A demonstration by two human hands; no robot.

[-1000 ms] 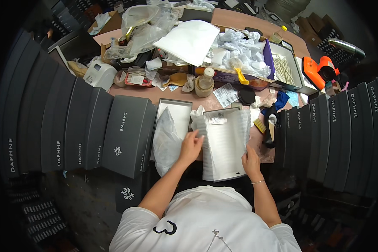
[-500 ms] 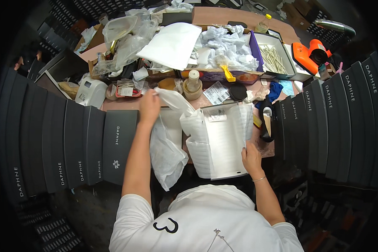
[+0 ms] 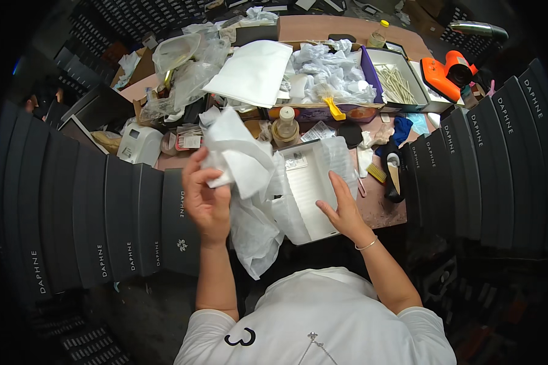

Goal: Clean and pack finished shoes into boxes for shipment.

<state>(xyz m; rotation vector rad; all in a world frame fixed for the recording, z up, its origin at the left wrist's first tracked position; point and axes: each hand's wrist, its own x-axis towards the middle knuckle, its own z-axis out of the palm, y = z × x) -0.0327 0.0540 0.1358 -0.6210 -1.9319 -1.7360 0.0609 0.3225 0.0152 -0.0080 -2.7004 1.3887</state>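
My left hand point(image 3: 208, 204) is closed on a folded white wrapping sheet point(image 3: 243, 158), raised above the left side of an open shoe box point(image 3: 307, 201). The box's white interior shows, with translucent foam sheet point(image 3: 340, 164) standing along its right side and more foam bunched on its left. A thin white sheet point(image 3: 252, 237) hangs over the table's front edge below the held one. Fingers apart and holding nothing, my right hand point(image 3: 347, 213) is over the box's near right edge. A black shoe point(image 3: 394, 176) with a pale insole stands to the right of the box.
Dark shoe boxes are stacked in rows at left point(image 3: 88, 225) and right point(image 3: 493, 158). Across the table are a bin of crumpled paper point(image 3: 335, 73), a bottle point(image 3: 285, 128), a yellow-handled brush point(image 3: 333, 108), an orange tool point(image 3: 441, 79) and a white device point(image 3: 140, 145).
My left hand has come down and toward me, and the long white sheet is now folded up in it. My right hand has let go of the foam and box side and opened.
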